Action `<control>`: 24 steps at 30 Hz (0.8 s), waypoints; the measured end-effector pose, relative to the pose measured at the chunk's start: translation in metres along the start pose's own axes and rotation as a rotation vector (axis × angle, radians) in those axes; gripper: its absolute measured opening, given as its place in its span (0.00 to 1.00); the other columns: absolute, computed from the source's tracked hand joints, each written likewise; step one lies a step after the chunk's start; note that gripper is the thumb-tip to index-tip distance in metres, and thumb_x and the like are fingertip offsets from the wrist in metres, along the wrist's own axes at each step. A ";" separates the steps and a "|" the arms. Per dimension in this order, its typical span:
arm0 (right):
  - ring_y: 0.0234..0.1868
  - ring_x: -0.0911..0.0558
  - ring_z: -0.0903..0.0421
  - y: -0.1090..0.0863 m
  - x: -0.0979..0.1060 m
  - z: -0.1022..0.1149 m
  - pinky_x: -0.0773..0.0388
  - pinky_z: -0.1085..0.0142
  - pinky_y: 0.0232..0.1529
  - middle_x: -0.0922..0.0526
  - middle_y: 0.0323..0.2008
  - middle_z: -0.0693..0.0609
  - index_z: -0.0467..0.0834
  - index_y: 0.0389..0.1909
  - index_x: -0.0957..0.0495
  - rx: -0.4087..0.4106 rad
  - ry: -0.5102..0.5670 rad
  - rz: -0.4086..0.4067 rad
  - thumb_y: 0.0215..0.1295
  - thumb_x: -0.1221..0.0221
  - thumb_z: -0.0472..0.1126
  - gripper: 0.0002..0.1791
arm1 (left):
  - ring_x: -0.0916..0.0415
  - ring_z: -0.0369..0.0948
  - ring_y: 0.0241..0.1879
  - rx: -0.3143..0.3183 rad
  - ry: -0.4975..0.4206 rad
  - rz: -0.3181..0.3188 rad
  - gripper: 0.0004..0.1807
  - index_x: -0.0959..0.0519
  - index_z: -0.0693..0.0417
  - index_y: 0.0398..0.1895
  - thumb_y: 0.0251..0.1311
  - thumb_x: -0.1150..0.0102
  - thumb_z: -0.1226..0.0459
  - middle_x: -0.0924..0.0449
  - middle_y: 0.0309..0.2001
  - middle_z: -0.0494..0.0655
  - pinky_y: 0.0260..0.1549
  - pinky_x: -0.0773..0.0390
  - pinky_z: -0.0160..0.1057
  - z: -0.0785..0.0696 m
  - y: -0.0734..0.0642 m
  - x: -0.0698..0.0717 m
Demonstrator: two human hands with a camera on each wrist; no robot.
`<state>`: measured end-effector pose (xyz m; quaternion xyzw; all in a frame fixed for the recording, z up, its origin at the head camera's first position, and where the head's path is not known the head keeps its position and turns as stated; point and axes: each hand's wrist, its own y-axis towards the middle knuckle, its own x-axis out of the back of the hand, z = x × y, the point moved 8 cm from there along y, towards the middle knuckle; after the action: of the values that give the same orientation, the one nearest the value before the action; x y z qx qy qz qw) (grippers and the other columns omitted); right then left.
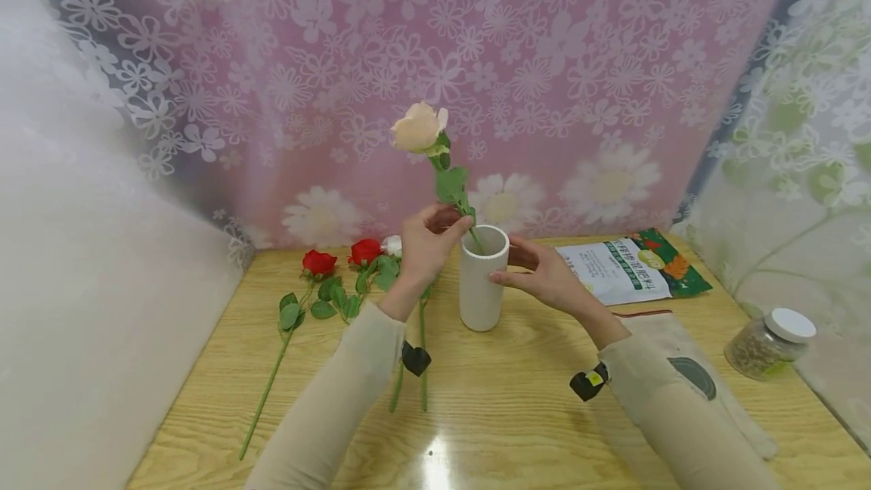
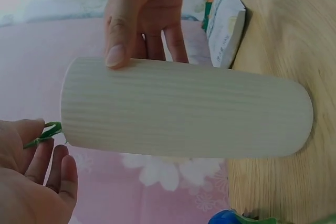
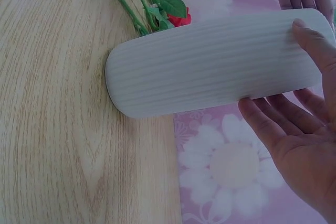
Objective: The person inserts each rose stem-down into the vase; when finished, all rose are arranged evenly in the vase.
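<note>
A ribbed white vase stands upright on the wooden table. My left hand pinches the green stem of a cream rose just beside the vase's rim. The rose's bloom rises well above the vase, tilted to the left, and the lower stem reaches inside the opening. In the left wrist view the leafy stem shows between thumb and fingers at the mouth. On the other side, my right hand holds the vase near the top, thumb on the front and fingers behind, as the right wrist view also shows.
Left of the vase lie red roses and a white flower with long stems. A blue flower shows in the left wrist view. To the right are a white-and-green packet, a folded cloth and a lidded jar.
</note>
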<state>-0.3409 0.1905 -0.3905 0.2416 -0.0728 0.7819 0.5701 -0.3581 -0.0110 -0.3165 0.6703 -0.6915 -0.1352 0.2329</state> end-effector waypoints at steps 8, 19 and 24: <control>0.74 0.25 0.41 -0.001 0.000 0.000 0.22 0.40 0.68 0.27 0.75 0.45 0.53 0.81 0.38 -0.007 0.009 0.006 0.68 0.29 0.52 0.44 | 0.14 0.48 0.50 0.030 0.177 0.206 0.17 0.11 0.55 0.53 0.66 0.26 0.56 0.12 0.55 0.51 0.49 0.12 0.48 0.005 -0.007 -0.012; 0.73 0.24 0.41 -0.001 -0.001 -0.003 0.21 0.41 0.68 0.26 0.74 0.44 0.51 0.83 0.41 -0.019 -0.020 -0.005 0.68 0.29 0.53 0.48 | 0.22 0.51 0.67 0.097 0.206 0.379 0.38 0.25 0.47 0.72 0.59 0.21 0.54 0.22 0.70 0.51 0.59 0.17 0.55 0.037 -0.018 0.002; 0.74 0.25 0.41 -0.001 -0.001 -0.003 0.23 0.40 0.69 0.27 0.75 0.43 0.51 0.83 0.41 -0.020 -0.018 -0.002 0.68 0.29 0.53 0.48 | 0.17 0.52 0.61 0.103 0.199 0.399 0.33 0.23 0.46 0.72 0.64 0.25 0.55 0.18 0.64 0.54 0.58 0.15 0.53 0.056 -0.028 0.022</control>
<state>-0.3408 0.1910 -0.3935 0.2431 -0.0856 0.7782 0.5727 -0.3620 -0.0415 -0.3758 0.5413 -0.7899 0.0159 0.2877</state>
